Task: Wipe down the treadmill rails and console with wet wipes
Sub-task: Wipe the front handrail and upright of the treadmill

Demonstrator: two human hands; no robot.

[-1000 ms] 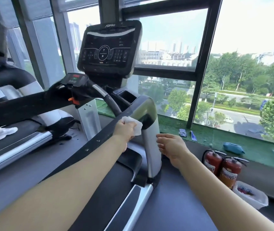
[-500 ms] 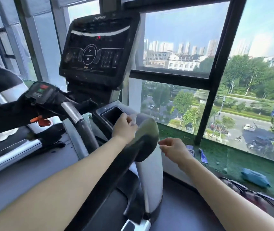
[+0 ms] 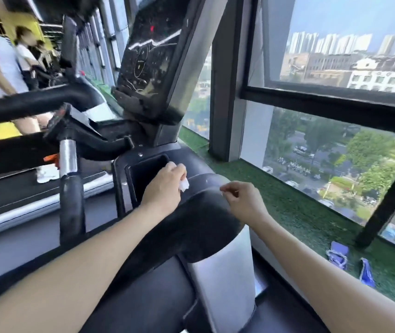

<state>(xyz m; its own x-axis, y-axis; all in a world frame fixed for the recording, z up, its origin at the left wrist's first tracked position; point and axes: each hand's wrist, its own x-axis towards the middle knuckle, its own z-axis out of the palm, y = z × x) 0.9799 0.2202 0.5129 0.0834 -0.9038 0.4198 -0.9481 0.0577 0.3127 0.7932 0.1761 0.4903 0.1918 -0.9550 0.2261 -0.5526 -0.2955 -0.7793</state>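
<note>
From the head camera, my left hand (image 3: 165, 186) grips a crumpled white wet wipe (image 3: 184, 185), fingers curled round it so only a small tuft shows at the knuckles. The wipe sits on the dark rounded top of the treadmill's right side rail (image 3: 198, 212), just beside the rectangular cup pocket (image 3: 147, 174) sunk into the tray. My right hand (image 3: 242, 200) hovers just beside the rail's outer edge, fingers loosely curled with thumb and forefinger close together; I cannot tell whether anything is pinched between them.

The rail is matte black with a faint pale sheen along its crown, and it drops into a silver upright post (image 3: 225, 272) below. The console (image 3: 150, 56) stands above and beyond the pocket, tilted and seen at an angle, its dark face streaked with reflections and carrying one small red light. The picture is smeared there, so its buttons are not readable.

To the left, a black handlebar (image 3: 35, 102) crosses in front, and a grip with a silver band (image 3: 68, 159) stands upright between me and the next treadmill's deck (image 3: 23, 191). An orange clip (image 3: 52, 159) shows just beside that band. Other people stand far left, blurred. To the right, green artificial turf (image 3: 311, 212) runs along the window sill, with two purple items (image 3: 338, 257) lying on it near the black window frame (image 3: 331, 104).
</note>
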